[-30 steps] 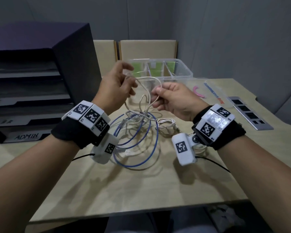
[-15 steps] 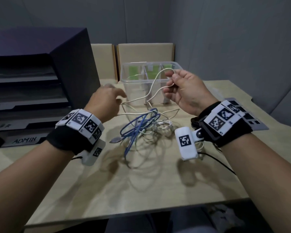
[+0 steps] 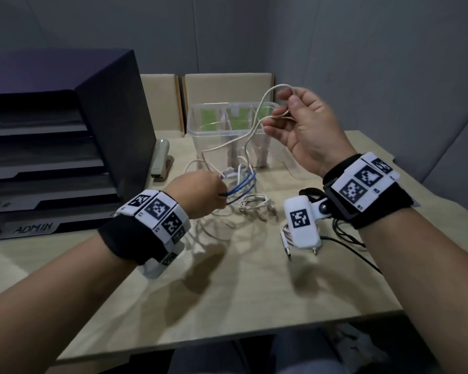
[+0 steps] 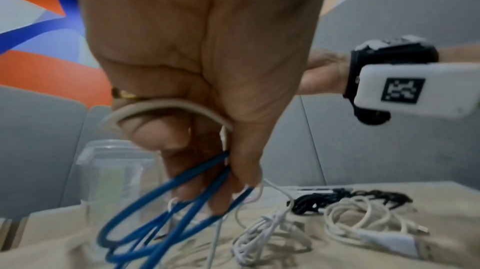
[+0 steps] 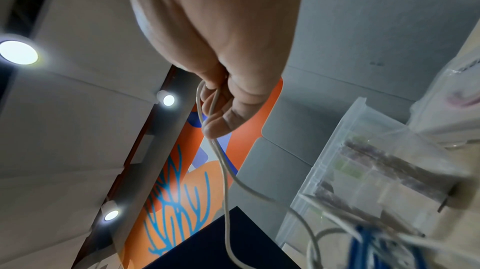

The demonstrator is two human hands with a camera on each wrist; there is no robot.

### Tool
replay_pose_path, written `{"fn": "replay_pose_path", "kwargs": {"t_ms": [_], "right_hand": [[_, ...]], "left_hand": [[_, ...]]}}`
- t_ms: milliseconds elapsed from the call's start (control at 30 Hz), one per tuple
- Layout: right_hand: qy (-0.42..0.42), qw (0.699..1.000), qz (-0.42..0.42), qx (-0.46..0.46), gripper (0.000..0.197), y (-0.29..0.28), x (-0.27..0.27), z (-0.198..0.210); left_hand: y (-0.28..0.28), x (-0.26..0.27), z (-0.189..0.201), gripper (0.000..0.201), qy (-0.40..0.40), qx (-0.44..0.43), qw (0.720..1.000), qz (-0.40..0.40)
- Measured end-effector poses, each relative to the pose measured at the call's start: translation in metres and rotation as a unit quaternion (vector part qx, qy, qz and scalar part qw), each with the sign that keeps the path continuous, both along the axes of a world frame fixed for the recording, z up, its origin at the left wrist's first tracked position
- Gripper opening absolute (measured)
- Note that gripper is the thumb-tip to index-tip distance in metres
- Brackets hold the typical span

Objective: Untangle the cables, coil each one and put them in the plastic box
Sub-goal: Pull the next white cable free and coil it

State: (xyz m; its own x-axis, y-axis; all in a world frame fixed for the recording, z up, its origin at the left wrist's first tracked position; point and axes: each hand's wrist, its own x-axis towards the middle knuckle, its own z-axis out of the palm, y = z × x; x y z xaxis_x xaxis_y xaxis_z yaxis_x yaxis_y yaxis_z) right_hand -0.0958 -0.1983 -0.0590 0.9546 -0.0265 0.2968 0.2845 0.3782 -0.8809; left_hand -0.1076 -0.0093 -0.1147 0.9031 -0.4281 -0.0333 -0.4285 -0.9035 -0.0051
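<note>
My right hand (image 3: 295, 114) is raised in front of the clear plastic box (image 3: 200, 114) and pinches a loop of beige cable (image 3: 229, 143) that runs down to the tangle. In the right wrist view the beige cable (image 5: 224, 170) hangs from the fingers (image 5: 221, 121). My left hand (image 3: 200, 194) is low over the table and grips loops of the blue cable (image 3: 242, 184). The left wrist view shows the blue cable (image 4: 166, 207) held between thumb and fingers (image 4: 239, 177), with a beige strand (image 4: 145, 107) across the hand. A white coiled cable (image 3: 254, 205) lies on the table.
A dark document tray stack (image 3: 65, 147) labelled ADMIN stands at the left, a stapler (image 3: 160, 157) beside it. More white cable (image 4: 363, 218) and a black cable (image 4: 345, 197) lie right of the tangle. A black wire (image 3: 360, 255) trails from my right wrist. Two chair backs (image 3: 227, 98) stand behind the table.
My right hand has lifted the beige cable higher and to the right. My left hand has dropped to the table and taken hold of the blue cable loops.
</note>
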Motion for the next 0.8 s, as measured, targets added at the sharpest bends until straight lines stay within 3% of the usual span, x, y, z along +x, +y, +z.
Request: {"fn": "replay_pose_path", "kwargs": {"t_ms": [100,300,367,467,533,633,800], "right_hand": [[-0.013,1.0,-0.01,0.024,0.023,-0.006,0.0,0.005],[-0.018,0.999,-0.03,0.04,0.024,-0.011,-0.002,0.004],[-0.014,0.999,-0.04,0.023,0.024,-0.013,-0.002,0.002],[-0.003,0.999,-0.032,-0.028,0.023,-0.011,-0.001,-0.004],[0.006,0.999,-0.015,-0.047,0.024,-0.008,-0.001,-0.007],[0.021,0.995,-0.001,-0.099,0.025,-0.007,-0.001,-0.009],[0.053,0.98,-0.034,-0.19,0.025,-0.019,0.0,-0.015]], "left_hand": [[0.006,0.004,-0.007,0.022,0.043,0.104,0.993,0.026],[0.016,0.005,-0.009,0.031,0.115,0.149,0.98,0.06],[0.023,0.008,-0.004,0.044,0.178,0.11,0.976,0.064],[0.024,0.008,0.012,0.066,0.278,-0.071,0.953,0.095],[0.017,0.012,0.015,0.061,0.247,-0.096,0.96,0.094],[0.014,0.016,0.007,0.056,0.183,-0.044,0.978,0.09],[0.018,0.019,-0.006,0.043,0.149,-0.041,0.979,0.131]]}}
